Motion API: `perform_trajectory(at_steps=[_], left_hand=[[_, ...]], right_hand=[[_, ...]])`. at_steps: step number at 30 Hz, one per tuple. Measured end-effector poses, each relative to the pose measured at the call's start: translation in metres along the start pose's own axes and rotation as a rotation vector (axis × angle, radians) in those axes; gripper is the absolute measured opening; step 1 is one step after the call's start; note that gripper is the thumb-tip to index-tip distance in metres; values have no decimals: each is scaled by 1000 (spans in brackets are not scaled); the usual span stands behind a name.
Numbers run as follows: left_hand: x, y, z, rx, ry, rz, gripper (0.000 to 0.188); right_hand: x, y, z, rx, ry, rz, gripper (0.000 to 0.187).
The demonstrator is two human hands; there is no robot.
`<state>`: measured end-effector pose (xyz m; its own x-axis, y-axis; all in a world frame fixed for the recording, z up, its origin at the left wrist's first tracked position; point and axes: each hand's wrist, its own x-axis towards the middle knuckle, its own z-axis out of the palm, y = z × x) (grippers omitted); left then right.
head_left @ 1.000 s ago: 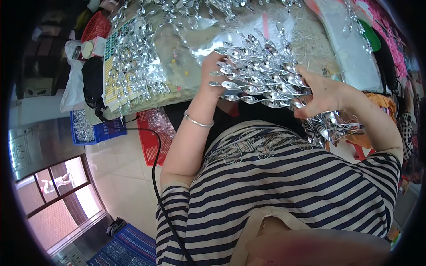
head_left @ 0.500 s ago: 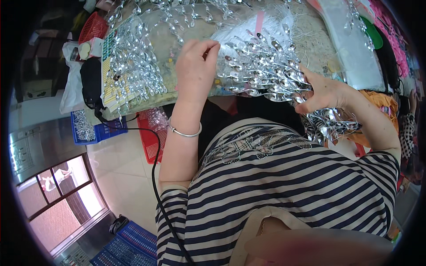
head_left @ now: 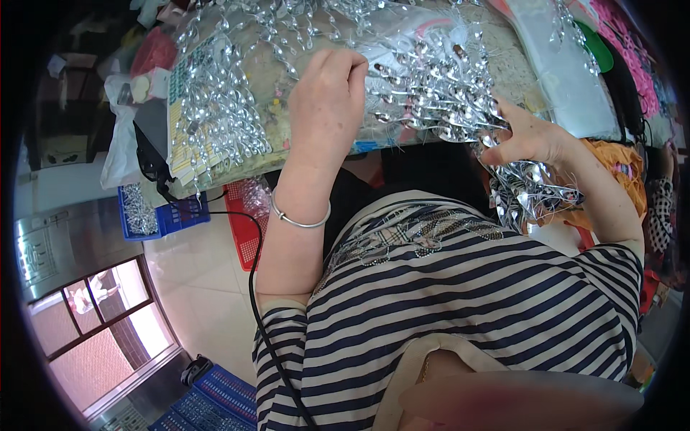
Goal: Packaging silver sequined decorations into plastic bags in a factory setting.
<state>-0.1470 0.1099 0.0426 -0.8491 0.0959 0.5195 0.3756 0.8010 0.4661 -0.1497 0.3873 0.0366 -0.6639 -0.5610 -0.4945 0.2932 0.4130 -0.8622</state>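
Note:
A thick bundle of strands with shiny silver twisted pieces spreads over the near part of the table. My right hand is closed around the bundle's right end, and the rest hangs down below it. My left hand is held up at the bundle's left side, fingers pinched together. What those fingertips hold, if anything, is too small to make out. White threads lie behind the bundle, partly hidden by it. To the left, more silver strands hang toward the table's front edge.
Clear plastic sheets lie at the table's right, by a green round piece. Beneath the left side stand a blue basket and a red basket. A black cable runs down past my left arm.
My left hand has moved slightly up and right, still pinched. The silver bundle has shifted up and right, covering more of the white threads. My right hand keeps its hold.

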Motion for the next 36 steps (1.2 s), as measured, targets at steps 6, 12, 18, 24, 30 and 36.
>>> perform_trajectory(at_steps=[6, 12, 18, 24, 30, 36], left_hand=[[-10, -10, -7, -22, -38, 40, 13], [-20, -4, 1, -112, 8, -70, 24], [-31, -16, 6, -122, 9, -120, 35], [-25, -28, 7, -99, 58, -13, 23], [-10, -38, 9, -120, 145, -2, 10], [5, -21, 5, -155, -19, -46, 12]], right_hand=[[-11, -8, 1, -1, 61, 40, 101], [-3, 8, 3, 41, 86, -83, 98], [2, 0, 8, 9, 82, 11, 102], [16, -5, 16, -56, 101, 63, 98], [22, -20, 27, -74, 65, 57, 98], [26, -21, 26, -177, 1, -23, 96]])
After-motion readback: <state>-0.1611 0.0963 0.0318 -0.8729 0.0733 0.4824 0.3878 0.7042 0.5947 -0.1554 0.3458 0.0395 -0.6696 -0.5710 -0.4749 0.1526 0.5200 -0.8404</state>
